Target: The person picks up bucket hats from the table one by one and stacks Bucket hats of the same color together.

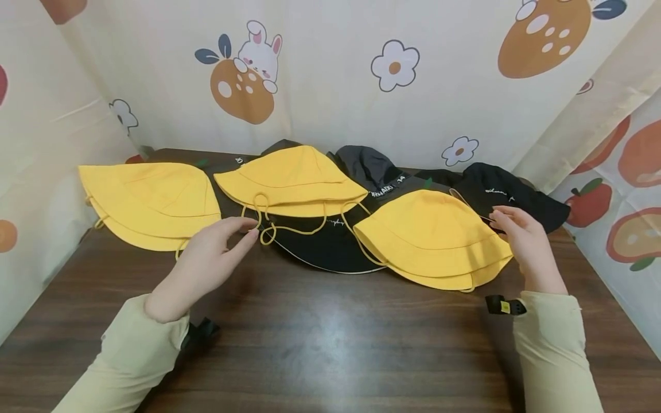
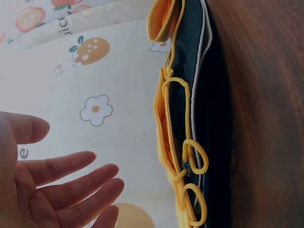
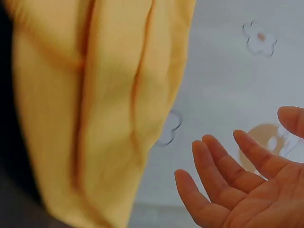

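My left hand hovers in front of the middle yellow bucket hat, close to its looped yellow cord. The left wrist view shows the fingers spread and apart from the cord. My right hand is beside the right edge of another yellow bucket hat, in front of a black hat. In the right wrist view its fingers are loosely bent, with nothing held. A third yellow bucket hat lies on the left, beyond the left hand.
A black brim with a pale edge sticks out beneath the middle yellow hat. Behind it is a dark grey cap with white lettering. All rest on a brown wooden table. A printed curtain hangs behind and at both sides.
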Available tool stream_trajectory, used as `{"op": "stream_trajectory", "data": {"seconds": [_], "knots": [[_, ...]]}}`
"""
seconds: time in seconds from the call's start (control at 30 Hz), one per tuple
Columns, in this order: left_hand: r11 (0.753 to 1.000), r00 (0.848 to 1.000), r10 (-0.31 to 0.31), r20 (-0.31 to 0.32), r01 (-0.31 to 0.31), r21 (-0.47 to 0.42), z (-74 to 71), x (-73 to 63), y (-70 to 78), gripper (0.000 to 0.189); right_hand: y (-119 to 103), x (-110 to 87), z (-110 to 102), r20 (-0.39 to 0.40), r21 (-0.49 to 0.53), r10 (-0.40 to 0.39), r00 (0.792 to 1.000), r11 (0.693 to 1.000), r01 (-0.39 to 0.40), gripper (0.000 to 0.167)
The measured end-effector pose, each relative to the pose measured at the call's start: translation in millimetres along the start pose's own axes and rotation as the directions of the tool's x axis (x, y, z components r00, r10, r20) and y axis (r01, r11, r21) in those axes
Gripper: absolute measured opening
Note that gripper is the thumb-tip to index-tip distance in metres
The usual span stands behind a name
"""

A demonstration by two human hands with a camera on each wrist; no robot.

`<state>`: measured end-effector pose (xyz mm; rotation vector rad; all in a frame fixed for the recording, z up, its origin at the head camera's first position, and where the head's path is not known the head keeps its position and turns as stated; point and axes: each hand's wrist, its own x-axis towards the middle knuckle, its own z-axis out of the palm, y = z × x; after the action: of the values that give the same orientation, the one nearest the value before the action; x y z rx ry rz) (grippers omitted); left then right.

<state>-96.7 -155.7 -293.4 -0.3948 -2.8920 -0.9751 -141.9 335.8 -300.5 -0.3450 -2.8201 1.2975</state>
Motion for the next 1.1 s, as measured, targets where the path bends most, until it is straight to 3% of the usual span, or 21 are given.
{"op": "stream_trajectory", "data": {"seconds": [0.13, 0.27, 0.43, 0.6, 0.67, 0.83, 0.97, 1.1], "knots": [[1.000, 0.999, -0.017, 0.028, 0.017, -0.024, 2.8, 0.8, -2.5, 0.038, 21.8, 12.0, -11.6, 0.065, 0.004, 0.091, 0.994, 0.996, -0.091, 0.072], [0.999, 0.999, -0.020, 0.040, 0.022, -0.046, 5.2, 0.5, -8.0, 0.036, 34.6, 18.9, -21.0, 0.181, 0.005, 0.154, 0.971, 0.988, -0.157, 0.075], [0.996, 0.998, -0.030, 0.048, 0.034, -0.077, 8.2, 1.6, -14.9, 0.035, 45.0, 25.4, -22.1, 0.295, 0.014, 0.190, 0.936, 0.979, -0.203, 0.077], [0.994, 0.997, -0.046, 0.061, 0.052, -0.098, 10.9, 4.3, -21.4, 0.036, 55.3, 29.9, -18.7, 0.334, 0.027, 0.218, 0.917, 0.970, -0.240, 0.079], [0.993, 0.997, -0.040, 0.064, 0.047, -0.109, 11.0, 5.7, -22.1, 0.035, 58.3, 30.2, -19.1, 0.350, 0.078, 0.217, 0.911, 0.963, -0.259, 0.068], [0.990, 0.997, -0.022, 0.071, 0.032, -0.134, 9.9, 7.3, -20.8, 0.033, 62.7, 28.6, -22.2, 0.427, 0.208, 0.177, 0.887, 0.935, -0.287, 0.021], [0.989, 0.997, -0.026, 0.078, 0.037, -0.145, 10.2, 7.2, -20.1, 0.033, 63.9, 26.3, -23.3, 0.484, 0.254, 0.155, 0.861, 0.917, -0.307, 0.022], [0.987, 0.996, -0.039, 0.084, 0.051, -0.152, 10.9, 6.6, -19.1, 0.033, 66.1, 23.2, -23.9, 0.484, 0.341, 0.087, 0.870, 0.897, -0.280, 0.026]]}}
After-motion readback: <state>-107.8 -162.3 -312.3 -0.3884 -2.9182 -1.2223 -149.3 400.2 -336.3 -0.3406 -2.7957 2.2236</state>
